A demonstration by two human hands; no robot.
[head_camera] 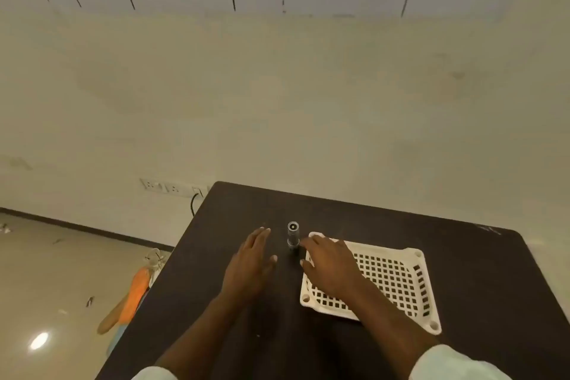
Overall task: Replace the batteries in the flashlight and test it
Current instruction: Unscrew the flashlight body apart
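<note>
Flashlight [292, 236]: upright on dark table [339, 219], between both fingertips.
Left hand [251, 265]: fingers together, flat, just left.
Right hand [330, 268]: fingers spread, above white basket [410, 290] edge.

A plain indoor room (home or office, unclear): bare cream wall [277, 95], tiled floor [61, 271], wall sockets [172, 187], dark table [339, 225].

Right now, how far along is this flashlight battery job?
Hard to say whether anything is done: the flashlight stands upright on the dark table, looking assembled, between two open hands. The left hand hovers beside it; the right hand reaches over the white basket, fingers near its base. No batteries show and no beam is visible, so I cannot tell whether swapping and testing remain.
</note>
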